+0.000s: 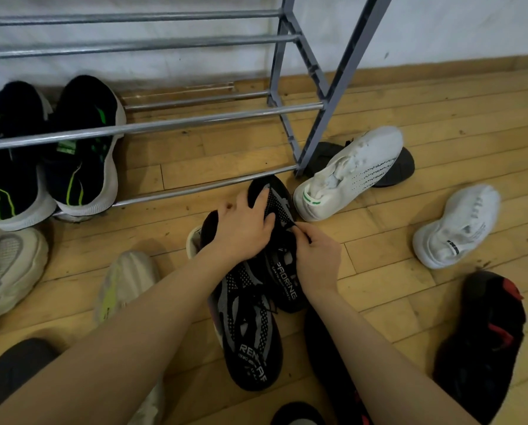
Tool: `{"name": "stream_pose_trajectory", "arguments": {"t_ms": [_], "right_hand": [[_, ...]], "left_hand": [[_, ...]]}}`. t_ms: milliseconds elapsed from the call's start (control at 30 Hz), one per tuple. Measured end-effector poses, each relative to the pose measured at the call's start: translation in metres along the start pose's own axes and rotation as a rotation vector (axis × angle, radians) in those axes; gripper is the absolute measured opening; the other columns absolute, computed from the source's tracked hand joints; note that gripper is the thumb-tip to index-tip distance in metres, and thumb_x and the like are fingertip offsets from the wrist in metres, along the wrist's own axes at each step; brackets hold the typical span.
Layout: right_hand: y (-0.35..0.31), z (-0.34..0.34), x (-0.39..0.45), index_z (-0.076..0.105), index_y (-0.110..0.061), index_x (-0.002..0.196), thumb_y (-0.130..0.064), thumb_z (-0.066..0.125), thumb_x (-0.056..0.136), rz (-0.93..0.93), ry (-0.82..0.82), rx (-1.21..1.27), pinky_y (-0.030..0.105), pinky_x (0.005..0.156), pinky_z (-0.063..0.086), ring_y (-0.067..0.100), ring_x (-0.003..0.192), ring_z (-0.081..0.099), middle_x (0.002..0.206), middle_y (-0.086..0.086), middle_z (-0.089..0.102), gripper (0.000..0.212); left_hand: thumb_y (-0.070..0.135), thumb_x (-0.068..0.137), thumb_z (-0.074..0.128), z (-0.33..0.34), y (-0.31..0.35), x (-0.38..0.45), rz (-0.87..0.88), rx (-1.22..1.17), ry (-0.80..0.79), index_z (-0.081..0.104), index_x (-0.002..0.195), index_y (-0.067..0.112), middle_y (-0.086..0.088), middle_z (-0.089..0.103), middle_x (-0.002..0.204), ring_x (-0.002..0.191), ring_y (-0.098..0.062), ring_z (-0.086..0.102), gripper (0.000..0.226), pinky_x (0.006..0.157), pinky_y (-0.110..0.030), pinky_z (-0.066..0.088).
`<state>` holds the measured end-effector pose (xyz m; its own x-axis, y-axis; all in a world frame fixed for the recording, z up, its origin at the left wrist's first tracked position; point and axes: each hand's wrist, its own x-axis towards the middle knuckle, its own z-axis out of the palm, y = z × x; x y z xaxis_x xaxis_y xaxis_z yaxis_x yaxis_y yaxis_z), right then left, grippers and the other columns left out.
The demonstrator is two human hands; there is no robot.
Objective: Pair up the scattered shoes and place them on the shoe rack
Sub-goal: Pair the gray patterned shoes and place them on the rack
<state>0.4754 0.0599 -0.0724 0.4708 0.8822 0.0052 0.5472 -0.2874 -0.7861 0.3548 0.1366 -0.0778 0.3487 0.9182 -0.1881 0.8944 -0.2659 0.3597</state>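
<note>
Two black-and-grey knit sneakers lie together on the wooden floor in front of the shoe rack [195, 119]. My left hand [244, 230] grips the farther sneaker [276, 204] over its top. My right hand [317, 259] pinches that shoe's lace near the tongue. The nearer sneaker [250, 326] lies toe toward me. A pair of dark sneakers with green stripes [81, 154] sits on the rack's lowest bars at the left.
Two white sneakers [351, 173] [459, 228] lie to the right, one beside the rack's leg over a dark sole [400, 170]. A black-and-red shoe [483, 342] is at the lower right. Beige shoes [8, 265] [124, 283] lie at the left. A white wall stands behind.
</note>
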Motion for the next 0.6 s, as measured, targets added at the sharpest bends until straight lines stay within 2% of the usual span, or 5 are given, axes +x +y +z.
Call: {"name": "stream_pose_trajectory", "arguments": {"t_ms": [167, 333, 467, 500, 600], "right_hand": [[0.014, -0.018, -0.012, 0.072, -0.017, 0.096, -0.017, 0.057, 0.091, -0.01, -0.048, 0.026, 0.037, 0.07, 0.053, 0.012, 0.074, 0.064, 0.081, -0.004, 0.071, 0.016], [0.032, -0.033, -0.023, 0.072, -0.019, 0.1, -0.018, 0.06, 0.089, -0.051, -0.064, 0.018, 0.024, 0.072, 0.052, 0.005, 0.077, 0.063, 0.084, -0.007, 0.071, 0.016], [0.033, -0.033, -0.017, 0.071, -0.019, 0.1, -0.02, 0.061, 0.088, -0.097, -0.083, -0.056, 0.009, 0.074, 0.043, 0.005, 0.082, 0.061, 0.091, -0.005, 0.07, 0.016], [0.034, -0.033, -0.017, 0.07, -0.02, 0.103, -0.022, 0.061, 0.088, -0.09, -0.087, -0.05, 0.012, 0.078, 0.045, 0.004, 0.084, 0.06, 0.095, -0.006, 0.069, 0.018], [0.037, -0.031, -0.018, 0.055, -0.025, 0.126, -0.035, 0.055, 0.091, -0.084, -0.157, -0.108, 0.039, 0.094, 0.045, 0.006, 0.103, 0.057, 0.117, -0.008, 0.063, 0.036]], "left_hand": [[0.053, 0.095, 0.022, 0.007, 0.014, -0.005, 0.063, 0.119, -0.061, 0.003, 0.147, 0.03, -0.021, 0.03, 0.147, 0.126, -0.038, 0.039, 0.06, 0.103, -0.045, 0.018], [0.052, 0.095, 0.021, 0.019, 0.025, -0.009, 0.093, 0.178, 0.007, 0.008, 0.147, 0.03, -0.022, 0.022, 0.15, 0.123, -0.039, 0.042, 0.058, 0.103, -0.044, 0.019], [0.056, 0.094, 0.015, 0.021, 0.023, -0.001, 0.079, 0.21, -0.043, 0.004, 0.147, 0.031, -0.024, 0.026, 0.148, 0.118, -0.037, 0.047, 0.06, 0.1, -0.045, 0.022], [0.057, 0.093, 0.015, 0.021, 0.022, 0.002, 0.087, 0.221, -0.055, 0.002, 0.147, 0.031, -0.024, 0.029, 0.147, 0.117, -0.036, 0.047, 0.061, 0.098, -0.044, 0.023], [0.057, 0.093, 0.017, 0.02, 0.019, 0.01, 0.13, 0.207, -0.069, 0.002, 0.146, 0.035, -0.022, 0.04, 0.138, 0.117, -0.035, 0.046, 0.06, 0.095, -0.043, 0.026]]}}
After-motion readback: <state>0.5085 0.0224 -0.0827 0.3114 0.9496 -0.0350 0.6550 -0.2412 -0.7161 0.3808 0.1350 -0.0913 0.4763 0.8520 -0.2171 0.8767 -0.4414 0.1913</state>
